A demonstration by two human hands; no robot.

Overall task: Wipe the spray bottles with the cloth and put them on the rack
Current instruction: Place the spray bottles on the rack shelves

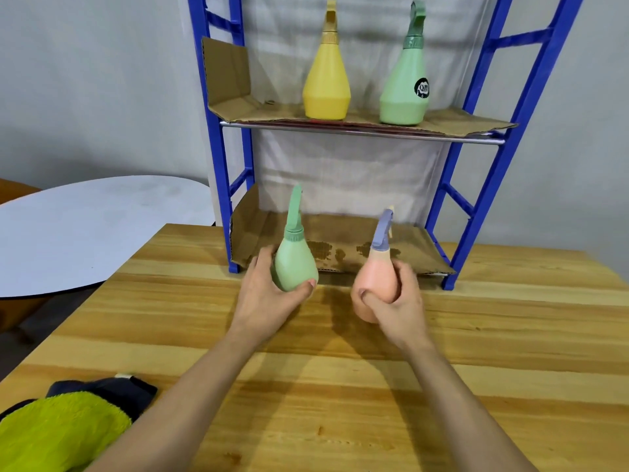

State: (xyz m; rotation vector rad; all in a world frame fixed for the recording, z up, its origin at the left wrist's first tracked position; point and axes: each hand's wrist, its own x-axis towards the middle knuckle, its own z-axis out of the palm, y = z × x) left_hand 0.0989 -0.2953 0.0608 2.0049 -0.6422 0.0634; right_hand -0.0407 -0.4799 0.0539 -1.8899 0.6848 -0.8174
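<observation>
My left hand (pixel 269 294) grips a small green spray bottle (pixel 295 265) round its belly, held upright just above the wooden table in front of the rack's lower shelf. My right hand (pixel 396 301) grips a small pink spray bottle (pixel 376 281) with a lilac trigger head, tilted slightly left. A blue rack (pixel 476 199) stands at the table's back. Its upper shelf carries a tall yellow spray bottle (pixel 326 83) and a tall green spray bottle (pixel 405 86). A yellow-green cloth (pixel 58 434) lies at the table's near left corner, apart from both hands.
Cardboard sheets line both rack shelves; the lower cardboard (pixel 343 250) shows dark damp stains. A dark grey cloth (pixel 112 390) lies under the yellow-green one. A round white table (pixel 95 229) stands to the left, beyond the wooden table (pixel 340 386).
</observation>
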